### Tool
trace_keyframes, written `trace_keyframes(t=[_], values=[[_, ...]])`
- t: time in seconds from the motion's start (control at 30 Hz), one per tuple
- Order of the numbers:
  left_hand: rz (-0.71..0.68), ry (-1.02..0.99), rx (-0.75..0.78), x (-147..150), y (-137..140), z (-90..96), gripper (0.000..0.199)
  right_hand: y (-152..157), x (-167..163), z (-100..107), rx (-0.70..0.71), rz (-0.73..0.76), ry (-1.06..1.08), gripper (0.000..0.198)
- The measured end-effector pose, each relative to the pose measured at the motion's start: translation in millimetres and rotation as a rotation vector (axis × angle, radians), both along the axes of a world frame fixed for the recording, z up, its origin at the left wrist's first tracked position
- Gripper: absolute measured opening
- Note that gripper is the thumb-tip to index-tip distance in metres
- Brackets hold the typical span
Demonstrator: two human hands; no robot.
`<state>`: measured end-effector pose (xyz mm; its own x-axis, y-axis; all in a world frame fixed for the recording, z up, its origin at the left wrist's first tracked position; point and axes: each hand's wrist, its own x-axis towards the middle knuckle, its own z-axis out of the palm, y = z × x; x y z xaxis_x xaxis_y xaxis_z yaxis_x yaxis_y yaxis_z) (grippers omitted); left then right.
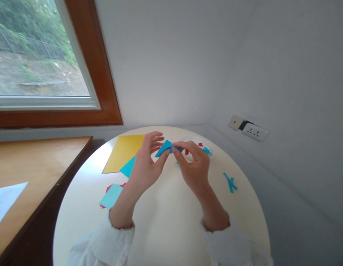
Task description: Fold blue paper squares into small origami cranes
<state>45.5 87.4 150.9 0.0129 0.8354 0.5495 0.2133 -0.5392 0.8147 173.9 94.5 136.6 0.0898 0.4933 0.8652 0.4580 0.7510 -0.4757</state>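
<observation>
A small piece of folded blue paper (166,146) is held up between my two hands above the round table. My right hand (195,162) pinches its right part between thumb and fingers. The thumb of my left hand (147,162) presses on the paper's lower edge. My left fingers curve behind its left side, with some gaps between them. The paper has a pointed peak and a slanting left tip. The fingers partly hide its right end.
The white round table (165,229) holds yellow paper (124,151), a blue sheet (128,168) and light-blue squares (112,195) over red pieces. A clear dish (212,149) with red and blue scraps stands behind my right hand. Blue strips (230,183) lie right. A wooden desk (46,159) stands left.
</observation>
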Motion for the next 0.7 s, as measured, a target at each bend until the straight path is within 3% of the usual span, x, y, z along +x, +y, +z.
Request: trace_keyframes(t=[0.17, 0.33, 0.7], values=[[-0.106, -0.03, 0.016, -1.6, -0.5, 2.3, 0.009, 2.1, 0.5, 0.4, -0.18, 0.152, 0.136, 0.008], [-0.039, -0.035, 0.055, -2.9, -0.5, 1.6, 0.008, 6.6, 0.9, -5.4, -0.227, 0.273, 0.195, 0.01], [0.07, 0.281, 0.299, -15.5, 4.8, 1.6, 0.008, 5.8, 2.3, -7.2, -0.308, 0.359, 0.238, 0.014]])
